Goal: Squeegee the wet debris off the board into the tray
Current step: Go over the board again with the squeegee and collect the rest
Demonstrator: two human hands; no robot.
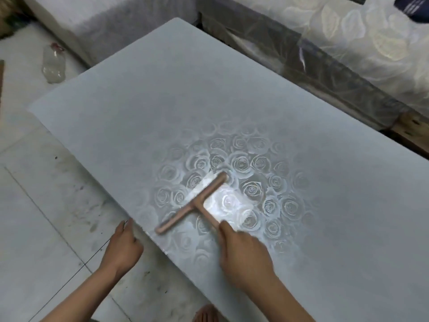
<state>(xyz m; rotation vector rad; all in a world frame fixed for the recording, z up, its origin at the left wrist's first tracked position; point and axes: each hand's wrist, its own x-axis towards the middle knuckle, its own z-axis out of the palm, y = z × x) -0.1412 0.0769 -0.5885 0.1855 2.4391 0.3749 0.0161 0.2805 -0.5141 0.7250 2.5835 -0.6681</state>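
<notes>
A large pale grey board point(209, 108) with a rose pattern lies flat across the view, its middle shiny and wet where the roses show through. A pink T-shaped squeegee point(192, 202) rests with its blade on the wet patch. My right hand point(243, 256) grips the end of the squeegee's handle. At the board's near-left edge my left hand point(124, 245) presses on the edge with fingers stretched forward. No tray can be made out in this view.
A dirty white tiled floor point(46, 217) lies left of the board. An empty clear plastic bottle point(53, 63) lies on the floor at the far left. Rose-patterned panels wrapped in plastic point(348, 43) lean along the back right. A bare foot point(206, 312) shows at the bottom edge.
</notes>
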